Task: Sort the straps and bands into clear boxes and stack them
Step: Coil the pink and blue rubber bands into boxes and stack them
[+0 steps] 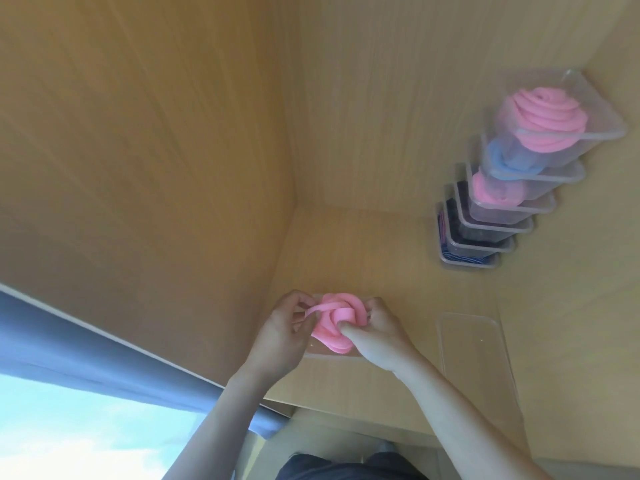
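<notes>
Both hands work at the lower centre of the frame, over the wooden tabletop (381,258).

Left hand (284,330): its grip is closed on the loose end of the pink band (334,323), and the strip passes between thumb and fingertips.

Right hand (377,334): its grip is closed on the coiled body of the same band. The thumb presses into the coil from below and the fingers curl over its right side.

The pink band is loosely coiled and held between the two hands, directly above a clear box (329,355). Only the box's near edge shows under the wrists. Whether the coil touches the inside of the box cannot be told.

A clear container (471,358) lies flat on the tabletop just right of the right forearm. It cannot be told whether it is a lid or a box.

A stack of clear boxes (485,230) stands at the upper right of the frame, well apart from the hands.
- Top box: a pink coil (540,123).
- Next box: a blue roll (509,161).
- Third box: another pink roll (491,192).
- Lower boxes: dark contents, with blue stripes in the lowest.

A wooden panel (138,150) fills the upper left. A grey-blue curtain (86,334) and a bright window (69,427) occupy the lower left.
</notes>
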Tool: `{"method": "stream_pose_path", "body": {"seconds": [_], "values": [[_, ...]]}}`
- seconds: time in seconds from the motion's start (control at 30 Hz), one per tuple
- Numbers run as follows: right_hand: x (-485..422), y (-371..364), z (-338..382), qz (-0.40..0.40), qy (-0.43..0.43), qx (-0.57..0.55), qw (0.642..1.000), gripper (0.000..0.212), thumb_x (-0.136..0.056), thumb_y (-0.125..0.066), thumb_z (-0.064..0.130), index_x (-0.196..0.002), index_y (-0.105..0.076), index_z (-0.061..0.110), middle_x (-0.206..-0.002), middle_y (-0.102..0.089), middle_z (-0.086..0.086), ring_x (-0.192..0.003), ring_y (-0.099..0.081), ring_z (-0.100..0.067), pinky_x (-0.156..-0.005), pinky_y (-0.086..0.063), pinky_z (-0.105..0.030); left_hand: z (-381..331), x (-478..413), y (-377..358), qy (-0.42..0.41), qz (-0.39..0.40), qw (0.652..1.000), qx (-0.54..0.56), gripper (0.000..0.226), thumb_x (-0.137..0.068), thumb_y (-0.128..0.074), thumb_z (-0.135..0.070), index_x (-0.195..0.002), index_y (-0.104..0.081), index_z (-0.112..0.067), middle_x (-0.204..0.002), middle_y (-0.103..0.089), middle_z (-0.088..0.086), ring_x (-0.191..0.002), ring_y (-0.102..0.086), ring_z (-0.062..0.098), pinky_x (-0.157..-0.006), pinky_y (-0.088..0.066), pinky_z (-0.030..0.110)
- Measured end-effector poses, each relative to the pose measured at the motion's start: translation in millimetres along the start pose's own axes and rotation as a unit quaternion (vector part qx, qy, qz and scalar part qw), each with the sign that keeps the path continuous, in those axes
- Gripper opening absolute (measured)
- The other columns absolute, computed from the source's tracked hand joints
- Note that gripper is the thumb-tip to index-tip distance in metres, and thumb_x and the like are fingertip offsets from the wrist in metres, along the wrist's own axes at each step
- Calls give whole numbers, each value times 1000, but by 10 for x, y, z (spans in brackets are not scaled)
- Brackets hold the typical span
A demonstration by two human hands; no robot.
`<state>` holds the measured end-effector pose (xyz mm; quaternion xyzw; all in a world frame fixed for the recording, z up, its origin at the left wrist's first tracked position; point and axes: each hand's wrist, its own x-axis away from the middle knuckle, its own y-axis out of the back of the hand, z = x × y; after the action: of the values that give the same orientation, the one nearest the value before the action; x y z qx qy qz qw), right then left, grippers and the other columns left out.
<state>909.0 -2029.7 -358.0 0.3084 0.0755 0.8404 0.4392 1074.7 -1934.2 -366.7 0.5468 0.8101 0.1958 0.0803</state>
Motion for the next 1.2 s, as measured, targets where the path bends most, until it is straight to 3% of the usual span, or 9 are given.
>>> {"method": "stream_pose_path", "body": {"seconds": [0.13,0.3,0.4,0.5,0.7,0.8,0.97,1.07,1.2], "values": [[-48,-67,11,-1,-17,73,997,41,-85,-69,36,-116,-48,19,-108,-63,3,-90,-64,-12,-62,-50,-25,119,-17,-16,-80,-12,984,-158,23,-93,-62,-8,-106,-63,-27,-107,-66,-20,-100,-60,2,-83,-47,21],[-88,-210,-37,-20,-18,151,988,33,-92,-65,37,-112,-46,19,-108,-59,2,-84,-59,-15,-57,-44,-24,170,-23,-47,-135,8,967,-215,36,-79,-72,-12,-112,-67,-24,-125,-55,-15,-129,-44,11,-103,-23,5],[-123,-253,-49,-37,-20,170,985,37,-94,-63,35,-121,-48,14,-121,-54,-3,-94,-57,-21,-68,-42,-28,206,-49,-46,-177,31,959,-221,43,-77,-78,-18,-118,-66,-20,-140,-39,-28,-145,-15,-9,-118,-12,17],[-139,-269,-61,-41,-15,179,983,45,-95,-63,35,-129,-46,12,-126,-45,-4,-97,-53,-21,-75,-41,-28,266,-106,-26,-182,55,963,-190,45,-76,-83,-18,-116,-64,-17,-127,-27,-48,-136,0,-29,-114,-3,5],[-105,-300,-72,-40,10,194,980,34,-96,-61,25,-130,-55,20,-125,-37,-1,-101,-56,-21,-78,-41,-23,338,-208,-60,-125,88,969,-196,44,-71,-84,-37,-108,-61,-32,-132,-36,-36,-137,-14,-14,-103,-20,5],[-86,-374,-67,-26,22,280,959,43,-97,-62,20,-138,-52,16,-126,-39,-5,-109,-55,-26,-81,-45,-27,291,-216,-84,-133,90,967,-197,46,-64,-71,-55,-105,-59,-38,-124,-22,-57,-125,-14,-22,-96,-15,-3],[-58,-298,25,-48,11,286,957,40,-97,-63,24,-133,-53,10,-124,-52,-8,-108,-60,-28,-82,-50,-32,298,-191,-57,-138,86,968,-188,46,-68,-83,-38,-109,-62,-32,-123,-17,-61,-123,-20,-14,-95,-15,-5],[83,-185,21,-68,51,255,963,34,-97,-60,33,-124,-54,14,-116,-58,-4,-103,-61,-25,-82,-50,-34,334,-194,-53,-130,91,969,-189,51,-69,-86,-36,-114,-61,-32,-128,-26,-47,-132,-20,-10,-99,-21,6],[324,37,-201,-173,107,218,954,4,-94,-62,27,-95,-63,23,-95,-60,10,-78,-60,-3,-67,-47,-17,360,-192,-41,-135,92,970,-182,54,-68,-87,-34,-115,-62,-31,-128,-21,-54,-134,-23,-4,-101,-22,9]]}}
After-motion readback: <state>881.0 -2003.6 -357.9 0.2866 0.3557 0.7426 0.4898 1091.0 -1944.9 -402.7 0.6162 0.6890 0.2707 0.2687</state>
